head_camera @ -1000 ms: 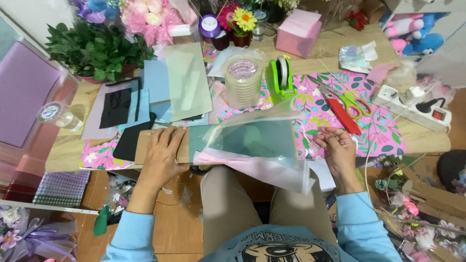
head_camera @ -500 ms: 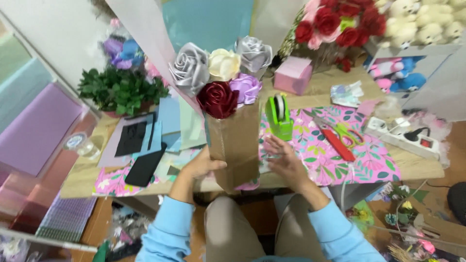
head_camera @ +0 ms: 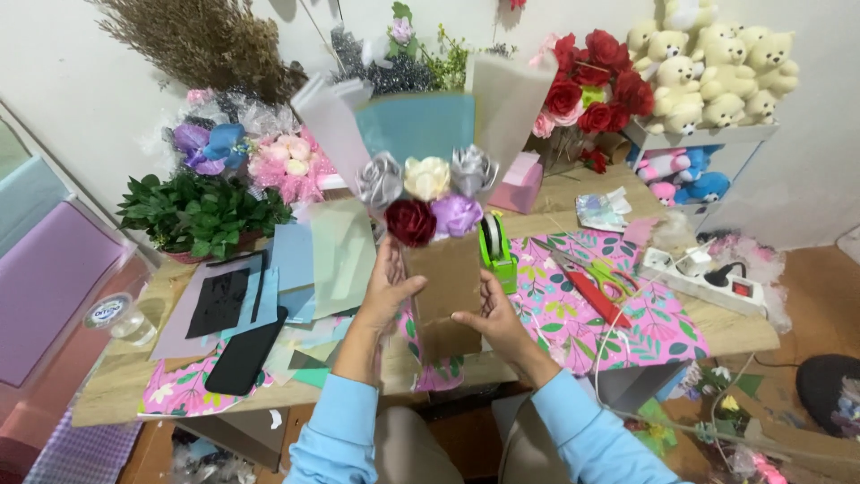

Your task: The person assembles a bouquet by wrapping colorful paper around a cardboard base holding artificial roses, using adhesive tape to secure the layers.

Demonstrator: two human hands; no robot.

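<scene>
A green tape dispenser [head_camera: 495, 246] stands on the pink flower-patterned paper sheet [head_camera: 618, 314], near red-handled scissors [head_camera: 596, 291] and a white power strip [head_camera: 712, 282]. At the table's left lie black card pieces [head_camera: 219, 300], pale blue and green paper sheets [head_camera: 322, 255] and a leafy green potted plant [head_camera: 202, 211]. Cream teddy bears [head_camera: 708, 72] sit on the white shelf beside red fabric roses [head_camera: 591, 85], with a pink box [head_camera: 521, 184] below them.

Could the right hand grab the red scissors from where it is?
Probably yes. The right hand holds the brown bouquet wrap, and the red scissors lie just beside it on the table, nothing between, but it must let go first.
</scene>
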